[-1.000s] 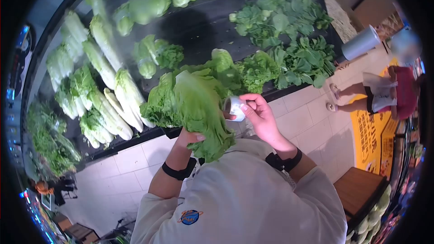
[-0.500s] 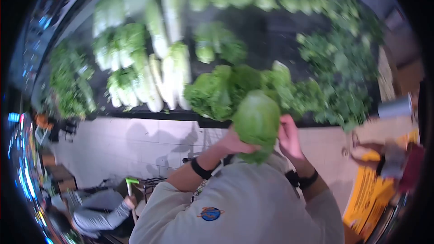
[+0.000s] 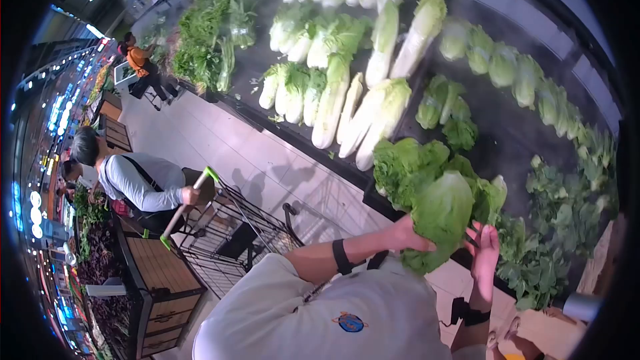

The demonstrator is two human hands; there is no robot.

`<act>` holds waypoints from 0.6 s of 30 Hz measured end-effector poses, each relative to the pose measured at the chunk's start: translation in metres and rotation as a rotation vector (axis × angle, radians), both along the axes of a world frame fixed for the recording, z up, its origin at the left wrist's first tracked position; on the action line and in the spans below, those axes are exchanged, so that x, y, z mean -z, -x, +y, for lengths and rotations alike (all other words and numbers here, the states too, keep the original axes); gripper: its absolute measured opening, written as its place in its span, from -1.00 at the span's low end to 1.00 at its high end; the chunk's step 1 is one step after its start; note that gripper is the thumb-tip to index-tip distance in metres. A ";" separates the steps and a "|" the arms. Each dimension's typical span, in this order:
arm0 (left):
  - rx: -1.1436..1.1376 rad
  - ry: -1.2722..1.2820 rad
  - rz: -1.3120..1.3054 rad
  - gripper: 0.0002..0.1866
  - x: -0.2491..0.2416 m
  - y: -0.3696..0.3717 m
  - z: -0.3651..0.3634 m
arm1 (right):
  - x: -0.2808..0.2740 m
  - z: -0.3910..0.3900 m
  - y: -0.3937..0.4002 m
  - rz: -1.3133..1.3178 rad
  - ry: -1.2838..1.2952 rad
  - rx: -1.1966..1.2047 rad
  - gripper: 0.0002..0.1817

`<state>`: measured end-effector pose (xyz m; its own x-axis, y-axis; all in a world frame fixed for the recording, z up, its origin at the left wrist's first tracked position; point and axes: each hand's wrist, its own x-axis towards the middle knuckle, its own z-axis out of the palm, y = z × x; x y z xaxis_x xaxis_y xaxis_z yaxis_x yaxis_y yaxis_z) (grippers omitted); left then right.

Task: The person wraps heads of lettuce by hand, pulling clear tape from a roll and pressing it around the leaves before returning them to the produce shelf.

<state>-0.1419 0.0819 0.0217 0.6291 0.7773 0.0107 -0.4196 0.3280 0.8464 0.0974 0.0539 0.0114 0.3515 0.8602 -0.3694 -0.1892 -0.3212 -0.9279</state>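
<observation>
Head view: both hands on a head of leaf lettuce in front of the produce shelf.

The left hand [image 3: 407, 235] cups the leaf lettuce [image 3: 441, 220] from its near side, fingers wrapped against the leaves, while the right hand [image 3: 485, 250] steadies the far side with fingers [image 3: 492, 232] closed on the leaf edge. The lettuce hangs just beyond the fingertips, above the shelf edge [image 3: 373, 199] with more lettuce and napa cabbages [image 3: 363, 117] behind it. It looks light, soft and easily bruised; the firmer base seems the safer place to hold. A shopping cart [image 3: 240, 227] stands to the left, where another person [image 3: 137, 183] bends.
</observation>
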 end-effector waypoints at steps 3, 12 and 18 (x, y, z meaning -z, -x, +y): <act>0.064 -0.040 0.110 -0.27 0.011 0.004 -0.002 | 0.001 -0.003 -0.015 0.268 -0.023 -0.020 -0.75; 0.023 0.122 -0.036 -0.26 0.023 -0.033 -0.043 | -0.018 -0.055 -0.089 0.288 -0.194 -0.015 -0.74; 0.010 0.212 -0.301 -0.04 -0.013 -0.057 -0.032 | -0.031 -0.071 -0.107 0.475 -0.249 0.084 -0.76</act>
